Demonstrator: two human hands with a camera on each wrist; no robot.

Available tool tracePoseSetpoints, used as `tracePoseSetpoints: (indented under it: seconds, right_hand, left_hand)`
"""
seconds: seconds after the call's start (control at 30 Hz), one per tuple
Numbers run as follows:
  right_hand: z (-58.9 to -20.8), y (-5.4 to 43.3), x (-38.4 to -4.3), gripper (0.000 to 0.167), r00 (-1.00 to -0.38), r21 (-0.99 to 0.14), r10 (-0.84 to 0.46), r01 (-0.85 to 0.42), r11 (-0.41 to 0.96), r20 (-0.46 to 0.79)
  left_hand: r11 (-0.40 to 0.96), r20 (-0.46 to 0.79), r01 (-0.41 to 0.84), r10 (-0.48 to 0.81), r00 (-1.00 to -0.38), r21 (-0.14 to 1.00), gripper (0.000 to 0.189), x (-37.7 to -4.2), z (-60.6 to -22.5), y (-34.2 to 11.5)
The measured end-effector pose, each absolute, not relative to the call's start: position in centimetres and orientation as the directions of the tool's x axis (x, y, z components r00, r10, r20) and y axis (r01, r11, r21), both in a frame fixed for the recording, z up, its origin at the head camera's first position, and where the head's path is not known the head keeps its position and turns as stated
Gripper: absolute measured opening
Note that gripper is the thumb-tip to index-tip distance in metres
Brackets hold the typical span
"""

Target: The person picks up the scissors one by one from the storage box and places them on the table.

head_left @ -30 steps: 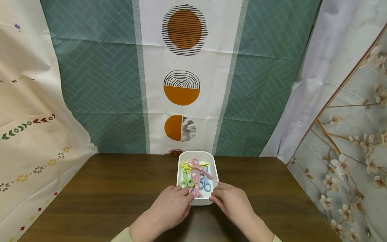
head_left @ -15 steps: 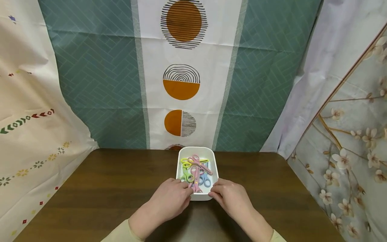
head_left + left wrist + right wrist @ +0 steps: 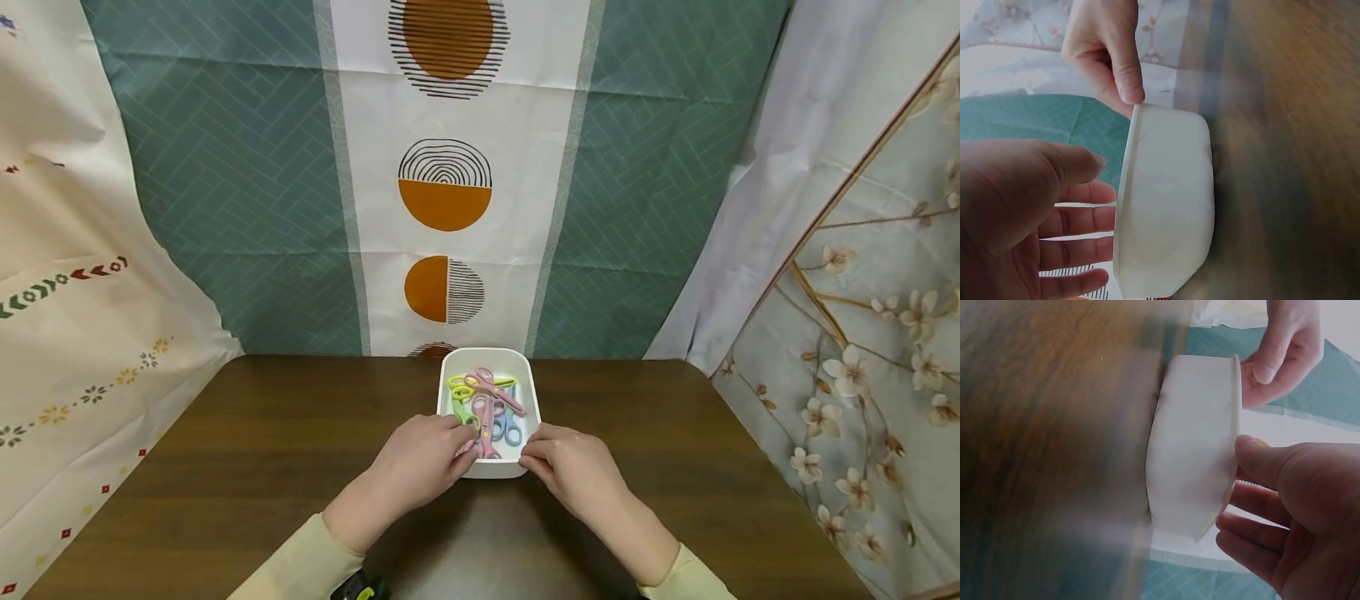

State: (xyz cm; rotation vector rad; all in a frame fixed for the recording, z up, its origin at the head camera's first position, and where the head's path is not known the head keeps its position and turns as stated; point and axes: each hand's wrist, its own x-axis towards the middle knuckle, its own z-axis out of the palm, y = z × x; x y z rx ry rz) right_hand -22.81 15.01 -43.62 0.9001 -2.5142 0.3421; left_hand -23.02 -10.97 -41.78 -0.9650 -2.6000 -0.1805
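A white plastic bin [image 3: 495, 470] holds several children's scissors: pink scissors [image 3: 495, 390] on top, with yellow-green scissors [image 3: 459, 392] and blue scissors [image 3: 513, 431] around them. My left hand [image 3: 420, 458] reaches over the front left corner, its fingertips covering part of the pile. In the left wrist view its fingers extend loosely behind the rim, the thumb apart from the bin. At the front right corner my right hand [image 3: 576, 468] pinches the rim, thumb [image 3: 1250, 450] outside. From both wrist views the scissors are hidden behind the bin's wall.
The bin sits on a dark brown wooden table [image 3: 300, 467], close to its back edge. Behind hangs a green and white curtain [image 3: 247, 250]. Patterned cloths stand on both sides, a cream one [image 3: 67, 350] left and a floral one [image 3: 862, 400] right.
The head view has tilted down, so everything sits higher in it. My left hand has shifted a little farther over the bin, its thumb parting from the rim. The right hand keeps its grip.
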Motion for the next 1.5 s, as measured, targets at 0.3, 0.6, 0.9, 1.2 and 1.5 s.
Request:
tracePoseSetpoints:
  seconds: [0.3,0.6,0.9,1.2,1.5]
  right_hand:
    - [-44.2,15.1,-22.6,0.006,-0.682,-0.076,-0.524,-0.643,0.763,0.509]
    - [-44.1,15.1,-22.8,0.005,-0.685,-0.080,-0.527,-0.644,0.761,0.504]
    - [-44.4,15.3,-22.6,0.006,-0.696,-0.090,-0.511,-0.631,0.771,0.504]
    - [-44.5,15.3,-22.5,0.008,-0.696,-0.098,-0.509,-0.633,0.768,0.506]
    - [-44.3,15.3,-22.7,0.006,-0.687,-0.095,-0.510,-0.639,0.764,0.517]
  left_hand:
    - [0.765,0.214,0.637,0.608,-0.765,0.101,0.025,-25.4,-41.4,-9.4]
    - [0.791,-0.052,0.594,0.605,-0.794,0.144,0.023,-28.4,-41.2,-7.4]
    - [0.804,-0.121,0.594,0.593,-0.796,0.029,0.005,-28.7,-41.4,-6.1]
    - [0.824,-0.097,0.567,0.564,-0.820,-0.001,0.015,-28.3,-41.3,-5.6]
    - [0.835,-0.069,0.549,0.546,-0.835,-0.029,0.019,-28.7,-41.1,-5.4]
